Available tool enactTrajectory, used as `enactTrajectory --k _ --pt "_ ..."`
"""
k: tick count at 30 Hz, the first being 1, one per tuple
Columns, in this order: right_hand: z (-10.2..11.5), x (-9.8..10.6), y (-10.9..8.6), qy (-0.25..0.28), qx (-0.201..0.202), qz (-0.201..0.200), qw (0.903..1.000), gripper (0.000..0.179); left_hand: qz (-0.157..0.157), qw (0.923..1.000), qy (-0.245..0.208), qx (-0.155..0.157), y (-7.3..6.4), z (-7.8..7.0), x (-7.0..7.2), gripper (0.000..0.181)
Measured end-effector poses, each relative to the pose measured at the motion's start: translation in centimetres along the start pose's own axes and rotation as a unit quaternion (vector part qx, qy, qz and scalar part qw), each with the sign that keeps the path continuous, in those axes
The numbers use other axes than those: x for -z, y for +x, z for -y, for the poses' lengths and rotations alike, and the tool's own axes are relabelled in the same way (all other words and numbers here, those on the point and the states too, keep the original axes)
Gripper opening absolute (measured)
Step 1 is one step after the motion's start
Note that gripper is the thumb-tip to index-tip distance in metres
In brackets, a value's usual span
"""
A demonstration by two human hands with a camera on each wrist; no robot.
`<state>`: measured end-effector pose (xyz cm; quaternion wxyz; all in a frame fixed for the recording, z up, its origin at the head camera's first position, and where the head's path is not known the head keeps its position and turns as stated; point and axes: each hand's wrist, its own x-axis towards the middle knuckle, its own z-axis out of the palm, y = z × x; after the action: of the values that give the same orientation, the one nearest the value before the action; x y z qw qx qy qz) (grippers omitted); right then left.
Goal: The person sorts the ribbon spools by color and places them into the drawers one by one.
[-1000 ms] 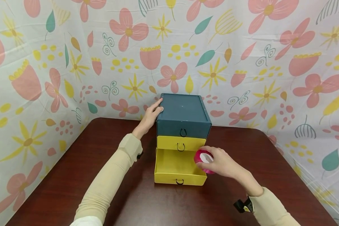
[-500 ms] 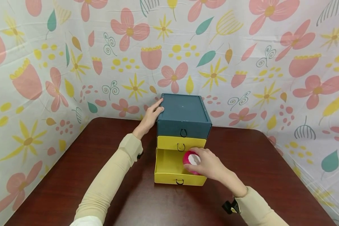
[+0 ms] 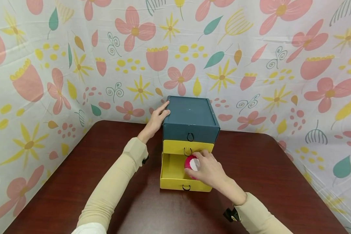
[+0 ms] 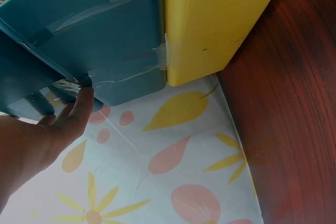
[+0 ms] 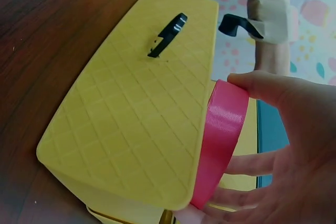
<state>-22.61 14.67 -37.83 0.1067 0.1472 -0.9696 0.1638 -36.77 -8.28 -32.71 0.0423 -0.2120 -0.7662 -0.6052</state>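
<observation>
A small drawer unit (image 3: 190, 112) with a blue top stands on the table. Its bottom yellow drawer (image 3: 172, 184) is pulled out; the yellow drawer (image 3: 173, 147) above it and the blue drawer (image 3: 175, 132) look closed. My right hand (image 3: 213, 172) grips a roll of pink ribbon (image 5: 223, 129) between thumb and fingers, over the pulled-out drawer and just behind its front panel. In the head view the roll's white centre faces up. My left hand (image 3: 153, 123) rests on the top left edge of the unit, its fingers extended along the blue side.
The dark red-brown table (image 3: 128, 201) lies around the unit. A flower-printed cloth (image 3: 105, 65) hangs behind and along the sides. Each drawer front has a black loop handle (image 5: 169, 34). Black straps (image 3: 231, 214) are on the wrists.
My right hand has carried the pink ribbon roll leftward, from the drawer's right side to over its middle. The left hand stays on the unit.
</observation>
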Motion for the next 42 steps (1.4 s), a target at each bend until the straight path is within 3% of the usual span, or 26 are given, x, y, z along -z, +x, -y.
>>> enactTrajectory --k 11,17,26,31,34,37,40,42 --pt "0.8 -1.1 0.1 -0.044 0.006 -0.047 0.9979 0.063 0.014 0.9998 -0.006 0.014 0.1 -0.2 0.2 0.057" --pt "0.9 -2.1 0.1 -0.059 0.012 -0.069 0.9958 0.065 0.020 0.9995 -0.006 0.023 -1.1 -2.6 0.3 0.057" --pt "0.3 -3.6 0.1 -0.034 0.012 -0.070 0.9969 0.065 0.014 0.9998 -0.009 0.013 0.2 -0.2 0.2 0.057" --pt "0.0 -2.8 -0.3 -0.029 0.044 -0.089 0.9946 0.045 0.004 1.0000 -0.004 0.005 0.2 0.0 0.1 0.057" --pt "-0.1 -2.0 -0.8 0.000 0.054 -0.105 0.9931 0.028 0.004 1.0000 -0.006 0.002 0.1 0.0 0.0 0.057" --pt "0.0 -1.2 -1.8 0.064 0.075 -0.103 0.9898 0.013 0.004 1.0000 -0.006 0.004 0.1 0.0 0.0 0.057" --pt "0.3 -0.5 -3.2 0.164 0.115 -0.050 0.9785 0.006 0.003 0.9999 -0.009 0.004 0.1 0.1 0.0 0.057" --pt "0.4 -0.3 -4.1 0.244 0.135 0.023 0.9599 0.007 0.000 1.0000 -0.010 0.002 0.1 0.1 -0.1 0.057"
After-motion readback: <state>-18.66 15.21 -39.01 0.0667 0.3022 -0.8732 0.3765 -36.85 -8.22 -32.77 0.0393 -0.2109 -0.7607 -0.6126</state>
